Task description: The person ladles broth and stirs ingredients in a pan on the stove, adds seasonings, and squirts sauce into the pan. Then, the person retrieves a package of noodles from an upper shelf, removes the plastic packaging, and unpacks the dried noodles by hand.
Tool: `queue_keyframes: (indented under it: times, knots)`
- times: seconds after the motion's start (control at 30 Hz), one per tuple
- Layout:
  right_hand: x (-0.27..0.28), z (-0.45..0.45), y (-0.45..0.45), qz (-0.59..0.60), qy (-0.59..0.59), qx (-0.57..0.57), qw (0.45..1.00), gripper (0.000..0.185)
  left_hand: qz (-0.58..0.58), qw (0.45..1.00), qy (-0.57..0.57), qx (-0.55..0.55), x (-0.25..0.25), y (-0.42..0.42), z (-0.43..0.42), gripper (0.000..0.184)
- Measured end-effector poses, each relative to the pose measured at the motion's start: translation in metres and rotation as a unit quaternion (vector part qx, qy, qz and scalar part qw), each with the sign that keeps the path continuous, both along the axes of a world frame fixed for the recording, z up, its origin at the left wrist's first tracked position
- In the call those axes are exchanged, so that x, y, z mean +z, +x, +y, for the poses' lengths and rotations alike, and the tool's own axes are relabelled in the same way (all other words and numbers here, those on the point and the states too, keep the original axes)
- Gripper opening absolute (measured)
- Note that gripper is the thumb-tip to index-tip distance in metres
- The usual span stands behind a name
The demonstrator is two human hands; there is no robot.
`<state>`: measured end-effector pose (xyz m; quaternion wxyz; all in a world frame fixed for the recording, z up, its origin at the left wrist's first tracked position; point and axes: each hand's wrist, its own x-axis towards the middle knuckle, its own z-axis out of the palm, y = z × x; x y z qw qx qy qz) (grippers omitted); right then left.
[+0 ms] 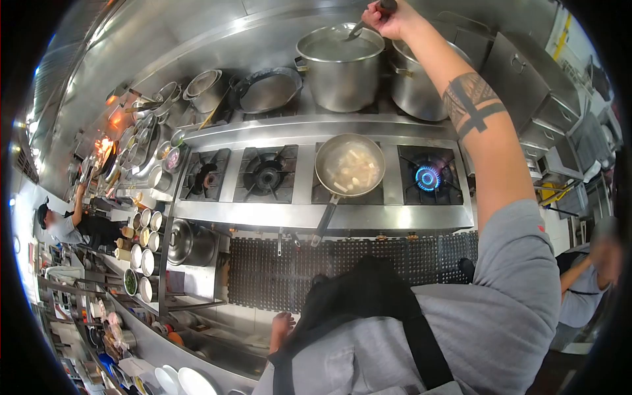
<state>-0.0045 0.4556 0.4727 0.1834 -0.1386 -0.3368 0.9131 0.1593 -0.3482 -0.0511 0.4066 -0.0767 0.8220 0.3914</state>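
My right hand (384, 21) is raised over the back of the stove, closed around a dark-handled metal utensil (356, 31). The utensil's lower end dips into a large steel stockpot (345, 76) and is hidden there. Pale, cloudy liquid shows inside that pot. At my waist, my left hand (283, 324) hangs loosely with nothing visible in it. On a front burner sits a frying pan (349, 166) with pale pieces in bubbling liquid, its handle pointing toward me; neither hand touches it.
A blue flame (427, 178) burns on the bare burner right of the frying pan. A second stockpot (419, 89) and a wide dark pan (268, 90) stand on the back shelf. Leftward, a co-worker (66, 227) works near tall flames (104, 148). Another person (584, 283) stands at the right.
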Motion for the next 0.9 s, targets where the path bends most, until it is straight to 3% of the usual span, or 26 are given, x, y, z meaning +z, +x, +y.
queue_keyframes:
  times: [0.2,0.3,0.4,0.47,0.5,0.57,0.63,0.7,0.77,0.9]
  knots:
    - [0.010,-0.017,0.009,-0.025,-0.003,-0.008,1.000,0.015,-0.013,0.999,-0.014,-0.047,-0.010,-0.024,0.005,0.033]
    - [0.010,-0.023,0.013,-0.043,-0.004,-0.018,0.999,0.013,0.009,0.985,0.026,-0.168,-0.049,-0.033,-0.026,0.031]
    - [0.010,-0.032,0.024,-0.011,-0.013,-0.052,0.999,0.010,0.215,0.899,0.027,-0.382,-0.110,-0.039,-0.058,0.027]
    - [0.010,-0.036,0.038,-0.005,-0.040,-0.028,0.999,0.009,0.355,0.825,0.051,-0.437,-0.124,-0.044,-0.063,0.025]
    - [0.013,-0.040,0.046,0.004,-0.066,0.001,0.998,0.009,0.317,0.836,0.032,-0.448,-0.126,-0.051,-0.069,0.025]
    - [0.021,-0.069,0.073,-0.028,-0.097,-0.020,0.995,0.011,0.208,0.891,0.010,-0.403,-0.099,-0.067,-0.052,0.025]
    - [0.019,-0.085,0.097,-0.002,-0.152,0.067,0.986,0.010,0.110,0.938,-0.007,-0.330,-0.043,-0.078,-0.011,0.026]
    - [0.018,-0.109,0.123,-0.043,-0.154,0.034,0.987,0.009,0.035,0.971,0.039,-0.234,-0.008,-0.094,0.035,0.024]
    - [0.011,-0.143,0.152,-0.038,-0.109,0.016,0.993,0.009,0.001,0.978,0.123,-0.168,-0.018,-0.115,0.066,0.022]
    - [-0.030,-0.197,0.203,-0.029,-0.172,0.042,0.984,0.020,-0.059,0.962,0.229,-0.134,-0.008,-0.149,0.152,0.032]
